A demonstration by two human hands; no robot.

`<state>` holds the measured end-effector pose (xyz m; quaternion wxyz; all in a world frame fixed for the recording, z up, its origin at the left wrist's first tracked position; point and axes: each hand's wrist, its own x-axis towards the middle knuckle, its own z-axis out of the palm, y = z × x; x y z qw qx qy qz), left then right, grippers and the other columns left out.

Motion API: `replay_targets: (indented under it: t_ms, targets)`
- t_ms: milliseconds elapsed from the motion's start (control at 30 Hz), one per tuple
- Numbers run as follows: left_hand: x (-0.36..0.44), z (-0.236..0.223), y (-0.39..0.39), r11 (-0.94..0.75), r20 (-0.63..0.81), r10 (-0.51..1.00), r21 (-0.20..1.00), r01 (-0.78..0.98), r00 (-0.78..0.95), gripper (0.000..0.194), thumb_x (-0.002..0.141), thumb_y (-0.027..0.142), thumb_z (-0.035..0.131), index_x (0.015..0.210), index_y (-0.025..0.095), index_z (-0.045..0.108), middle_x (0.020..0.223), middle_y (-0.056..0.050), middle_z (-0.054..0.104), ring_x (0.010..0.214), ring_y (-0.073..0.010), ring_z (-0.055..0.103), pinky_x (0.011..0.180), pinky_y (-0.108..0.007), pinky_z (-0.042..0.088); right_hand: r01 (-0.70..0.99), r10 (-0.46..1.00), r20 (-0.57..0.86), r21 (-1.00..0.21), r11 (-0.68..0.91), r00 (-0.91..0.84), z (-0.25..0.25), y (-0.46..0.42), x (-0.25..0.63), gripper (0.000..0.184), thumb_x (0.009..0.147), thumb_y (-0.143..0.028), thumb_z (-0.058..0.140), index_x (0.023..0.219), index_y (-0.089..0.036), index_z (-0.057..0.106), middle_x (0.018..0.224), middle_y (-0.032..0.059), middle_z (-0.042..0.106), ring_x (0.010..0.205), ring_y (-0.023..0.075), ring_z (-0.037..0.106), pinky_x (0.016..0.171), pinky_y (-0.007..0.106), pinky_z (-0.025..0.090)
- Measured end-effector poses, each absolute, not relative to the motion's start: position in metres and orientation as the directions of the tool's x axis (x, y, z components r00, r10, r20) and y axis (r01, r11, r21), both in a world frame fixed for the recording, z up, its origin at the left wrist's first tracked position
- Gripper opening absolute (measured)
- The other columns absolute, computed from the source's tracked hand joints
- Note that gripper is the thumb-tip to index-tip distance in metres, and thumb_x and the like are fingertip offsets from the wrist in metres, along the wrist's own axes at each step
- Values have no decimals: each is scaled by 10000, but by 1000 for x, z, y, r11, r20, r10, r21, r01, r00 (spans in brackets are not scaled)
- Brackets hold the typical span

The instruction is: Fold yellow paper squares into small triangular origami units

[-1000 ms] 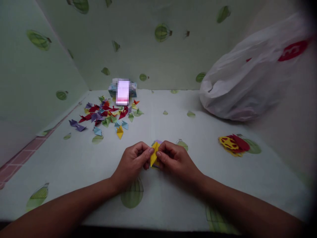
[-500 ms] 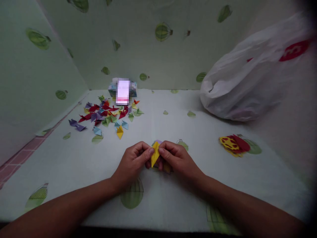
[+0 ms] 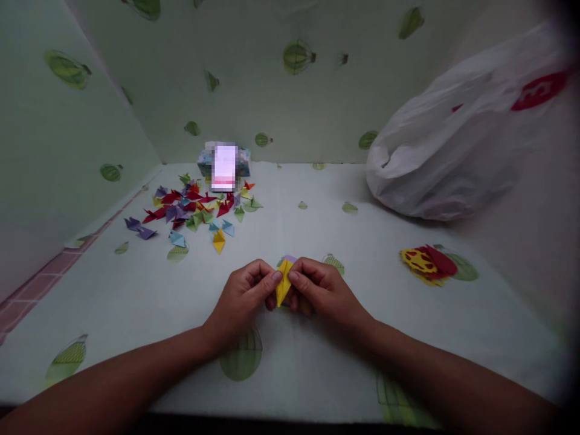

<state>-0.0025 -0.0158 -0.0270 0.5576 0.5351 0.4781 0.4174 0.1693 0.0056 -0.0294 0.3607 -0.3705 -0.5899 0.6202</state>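
Note:
A small folded piece of yellow origami paper (image 3: pixel 284 285), kite-shaped with its point toward me, is held between both hands above the table. My left hand (image 3: pixel 248 294) pinches its left edge, thumb on top. On the opposite edge, my right hand (image 3: pixel 327 290) pinches it the same way, its other fingers curled beneath. Behind the yellow piece shows a bit of purple paper (image 3: pixel 290 259), mostly hidden by the hands; whether it is held or lies on the table I cannot tell.
Several folded paper birds (image 3: pixel 179 211) in many colours lie scattered at the back left. Behind them a lit phone (image 3: pixel 225 168), blurred out, leans on a box (image 3: pixel 245 163). A white plastic bag (image 3: pixel 435 157) stands at the back right, with red and yellow cut-outs (image 3: pixel 428 264) in front of it.
Both hands keep their pinch on the yellow paper, which has barely shifted. The purple and yellowish paper below my right hand shows less than before.

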Motion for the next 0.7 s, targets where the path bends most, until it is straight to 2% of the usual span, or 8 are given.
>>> replay_targets:
  t_ms: [467, 567, 700]
  targets:
    - [0, -28, -17, 86, -86, 975, 996, 7, 203, 277, 908, 370, 583, 720, 168, 560, 614, 23, 585, 584, -109, 506, 593, -243, 409, 84, 911, 6, -995, 45, -413, -31, 2, 168, 261, 908, -350, 541, 697, -198, 513, 561, -31, 545, 471, 91, 449, 475, 227, 351]
    - [1, -27, -18, 93, -92, 975, 996, 3, 202, 263, 905, 369, 580, 735, 168, 576, 615, 27, 563, 584, -111, 493, 581, -241, 402, 191, 933, 58, -972, 133, -355, -33, 1, 168, 250, 902, -317, 537, 682, -197, 520, 581, -23, 538, 507, 103, 447, 496, 235, 344]
    - [2, -26, -18, 96, -97, 976, 995, 15, 195, 263, 895, 379, 585, 741, 166, 586, 603, 32, 534, 578, -110, 477, 579, -239, 394, 319, 922, 205, -894, 313, -329, -34, -1, 167, 242, 892, -262, 536, 661, -199, 507, 596, -21, 522, 528, 106, 429, 522, 243, 334]
